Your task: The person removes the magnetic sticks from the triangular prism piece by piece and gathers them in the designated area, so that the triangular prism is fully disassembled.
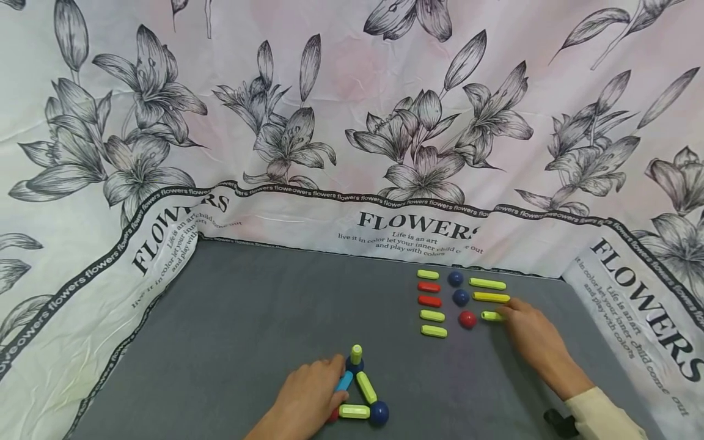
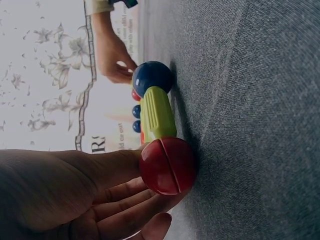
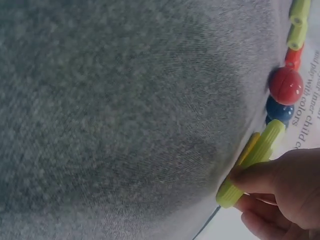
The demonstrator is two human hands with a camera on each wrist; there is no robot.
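My right hand (image 1: 530, 339) pinches a yellow-green building rod (image 3: 267, 142) between thumb and fingers at the far right. My left hand (image 1: 310, 391) grips the blue rod (image 1: 344, 381) of a triangle of rods and balls. Two yellow-green rods (image 1: 366, 388) form its other sides. Its corners are a dark blue ball (image 1: 379, 414), a red ball (image 2: 168, 166) close by the left thumb, and another blue ball (image 1: 354, 365). From that last ball a short yellow-green rod (image 1: 356, 353) stands up. The left wrist view hides the blue rod behind the hand.
Beyond the triangle lie a column of red and yellow-green rods (image 1: 429, 301), two loose blue balls (image 1: 461, 297) and a loose red ball (image 1: 467, 319). A yellow rod (image 1: 491, 297) lies beside the right fingertips. Flower-printed cloth (image 1: 352, 226) borders the grey table (image 1: 247, 305).
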